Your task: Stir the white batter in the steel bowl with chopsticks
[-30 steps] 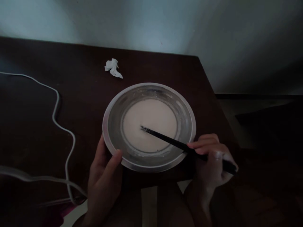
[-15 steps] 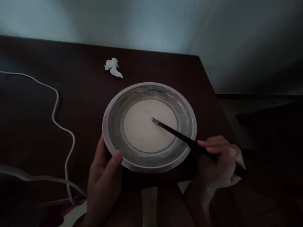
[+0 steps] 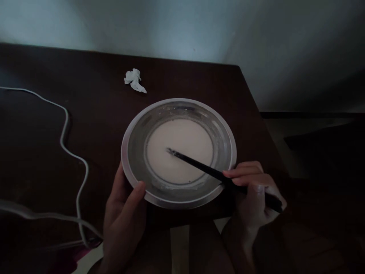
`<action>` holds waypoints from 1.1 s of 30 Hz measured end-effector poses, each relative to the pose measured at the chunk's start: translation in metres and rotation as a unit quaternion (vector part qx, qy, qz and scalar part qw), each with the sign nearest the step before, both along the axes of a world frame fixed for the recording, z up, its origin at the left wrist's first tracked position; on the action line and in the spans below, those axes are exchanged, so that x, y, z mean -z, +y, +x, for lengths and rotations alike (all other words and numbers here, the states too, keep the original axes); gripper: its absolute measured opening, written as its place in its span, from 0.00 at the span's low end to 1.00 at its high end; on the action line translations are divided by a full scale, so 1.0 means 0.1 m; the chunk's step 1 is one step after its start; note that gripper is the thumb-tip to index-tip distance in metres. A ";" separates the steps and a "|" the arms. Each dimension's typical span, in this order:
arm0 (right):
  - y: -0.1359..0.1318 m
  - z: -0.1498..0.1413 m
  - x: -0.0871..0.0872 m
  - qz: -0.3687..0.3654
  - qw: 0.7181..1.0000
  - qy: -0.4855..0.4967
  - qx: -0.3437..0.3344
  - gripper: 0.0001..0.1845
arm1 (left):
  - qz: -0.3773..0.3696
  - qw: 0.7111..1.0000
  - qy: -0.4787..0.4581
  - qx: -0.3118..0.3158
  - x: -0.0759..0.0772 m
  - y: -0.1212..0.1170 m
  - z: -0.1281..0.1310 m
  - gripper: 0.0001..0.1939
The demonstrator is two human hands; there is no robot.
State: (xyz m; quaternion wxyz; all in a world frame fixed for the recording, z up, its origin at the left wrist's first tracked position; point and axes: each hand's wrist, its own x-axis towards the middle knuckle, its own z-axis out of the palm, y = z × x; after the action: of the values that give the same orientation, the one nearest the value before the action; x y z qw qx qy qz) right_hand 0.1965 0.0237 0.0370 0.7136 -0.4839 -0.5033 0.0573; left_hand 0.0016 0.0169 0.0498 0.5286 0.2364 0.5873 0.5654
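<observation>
A wide metal bowl (image 3: 134,125) stands near the front edge of the dark table, holding a pale, milky liquid (image 3: 182,133). My left hand (image 3: 125,217) grips the bowl's near-left rim, thumb on top and fingers underneath at the side. Black chopsticks (image 3: 199,165), held close together, are in my right hand (image 3: 258,192) at the bowl's near-right side. They slant across the rim, and their tips reach the liquid left of its middle. White residue clings to the bowl's inner wall.
Crumpled white tissue (image 3: 135,80) lies behind the bowl on the table (image 3: 94,83). A pale cable (image 3: 82,186) winds along the left side. The wall (image 3: 182,30) borders the table's back, and its right edge (image 3: 265,129) drops off beyond the bowl.
My right hand has moved left, carrying the chopstick tips leftward and slightly nearer through the liquid. My left hand keeps its grip on the bowl.
</observation>
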 end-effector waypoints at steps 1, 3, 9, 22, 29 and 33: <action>0.00 0.00 0.00 -0.008 1.000 0.000 0.019 0.14 | 0.003 1.000 -0.004 0.002 0.01 0.00 -0.01 0.36; -0.01 0.01 0.00 0.000 0.999 0.021 0.046 0.16 | 0.007 1.000 -0.016 0.005 0.02 0.00 -0.02 0.37; -0.01 -0.01 -0.01 -0.010 1.000 0.008 -0.007 0.14 | 0.001 1.000 -0.002 0.003 0.00 0.00 -0.02 0.37; 0.01 0.00 -0.02 -0.006 0.996 0.031 0.078 0.16 | 0.011 1.000 0.012 0.004 -0.01 0.01 -0.02 0.34; 0.01 0.02 -0.02 -0.018 1.000 -0.004 0.018 0.15 | 0.014 0.999 -0.030 0.004 -0.01 0.01 -0.01 0.37; 0.01 0.02 -0.03 -0.007 0.995 0.035 0.097 0.17 | 0.008 0.999 -0.032 0.000 -0.04 0.01 0.00 0.34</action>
State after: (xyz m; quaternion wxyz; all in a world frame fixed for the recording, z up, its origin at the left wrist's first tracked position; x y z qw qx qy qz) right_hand 0.1987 0.0244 0.0404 0.7295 -0.5331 -0.4284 0.0079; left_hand 0.0013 0.0182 0.0535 0.5447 0.2225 0.5656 0.5778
